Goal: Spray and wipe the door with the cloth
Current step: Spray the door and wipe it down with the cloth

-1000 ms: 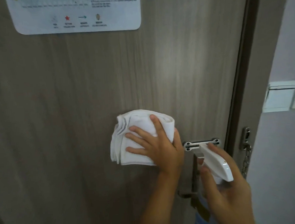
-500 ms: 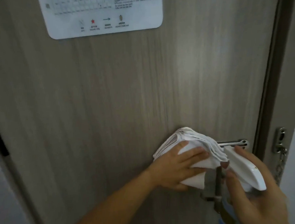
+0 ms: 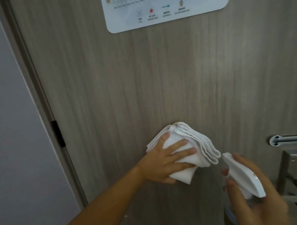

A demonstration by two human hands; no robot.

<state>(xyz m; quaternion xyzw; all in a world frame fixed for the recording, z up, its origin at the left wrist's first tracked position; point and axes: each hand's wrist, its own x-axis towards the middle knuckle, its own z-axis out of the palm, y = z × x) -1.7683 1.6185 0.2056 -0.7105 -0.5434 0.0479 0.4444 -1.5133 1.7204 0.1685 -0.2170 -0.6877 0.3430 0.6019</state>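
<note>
A grey-brown wood-grain door (image 3: pixel 143 78) fills the view. My left hand (image 3: pixel 165 161) presses a folded white cloth (image 3: pixel 202 147) flat against the door at mid height, fingers spread and pointing right. Just right of the cloth, my right hand (image 3: pixel 255 197) grips a white spray bottle (image 3: pixel 244 178) by its trigger head, nozzle aimed up-left toward the cloth. The bottle's body is hidden below my hand.
A white laminated notice (image 3: pixel 165 11) is fixed high on the door. A metal latch bar (image 3: pixel 285 140) and the lever handle (image 3: pixel 293 179) sit at the right edge. The door frame with a black hinge (image 3: pixel 58 135) and a pale wall (image 3: pixel 14 135) run down the left.
The view has swung left, bringing the hinge side into sight. My left hand turned from pointing up to pointing right while sliding the cloth across the door; my right hand keeps the sprayer close beside it.
</note>
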